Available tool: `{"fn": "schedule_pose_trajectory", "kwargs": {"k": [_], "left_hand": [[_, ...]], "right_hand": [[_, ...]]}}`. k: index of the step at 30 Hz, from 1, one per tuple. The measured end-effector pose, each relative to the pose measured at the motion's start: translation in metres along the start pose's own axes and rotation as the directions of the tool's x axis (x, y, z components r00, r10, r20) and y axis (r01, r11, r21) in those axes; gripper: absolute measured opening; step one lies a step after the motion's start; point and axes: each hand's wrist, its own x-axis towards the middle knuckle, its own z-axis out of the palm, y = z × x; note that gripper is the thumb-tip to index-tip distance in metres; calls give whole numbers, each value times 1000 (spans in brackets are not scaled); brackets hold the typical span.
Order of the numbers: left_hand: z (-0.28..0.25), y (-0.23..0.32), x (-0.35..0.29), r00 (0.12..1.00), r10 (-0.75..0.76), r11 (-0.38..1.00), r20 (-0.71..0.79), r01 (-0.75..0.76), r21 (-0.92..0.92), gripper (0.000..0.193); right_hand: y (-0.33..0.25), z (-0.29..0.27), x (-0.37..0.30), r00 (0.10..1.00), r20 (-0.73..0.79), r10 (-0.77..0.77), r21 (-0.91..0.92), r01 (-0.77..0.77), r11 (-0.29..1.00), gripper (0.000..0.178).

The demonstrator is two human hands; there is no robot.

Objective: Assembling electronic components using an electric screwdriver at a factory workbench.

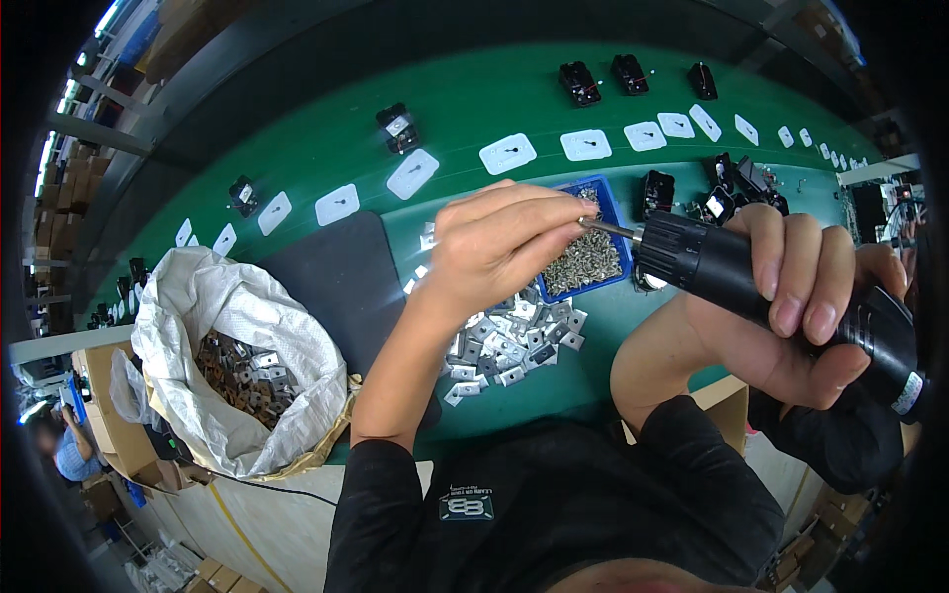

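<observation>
One steady line seems best: right hand (799, 277) wrapped round the driver (710, 261), left hand (502, 237), contents unclear, pinched at the bit (615, 229).

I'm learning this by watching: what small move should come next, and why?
Perhaps seat one of the screws on the bit: the fingertips of the left hand meet at its tip, over the blue tray, and the right hand grips the black driver. Whether a screw is already pinched there is hidden.
</observation>
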Motion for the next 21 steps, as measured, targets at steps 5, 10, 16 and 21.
{"fn": "schedule_pose_trajectory", "kwargs": {"k": [5,10,16,21], "left_hand": [[2,8,0,998,42,992,37,-46,121,23],[-8,10,3,983,-8,999,183,-1,45,25],[-66,4,14,972,-178,821,151,63,567,29],[-73,-11,-55,792,-576,673,202,319,667,28]], "right_hand": [[-4,-4,1,999,18,50,7,-50,999,46],[-3,-1,2,995,-55,82,79,-78,994,37],[-5,-35,7,998,45,49,82,-53,995,28],[-11,-79,19,995,53,84,109,-90,990,27]]}}
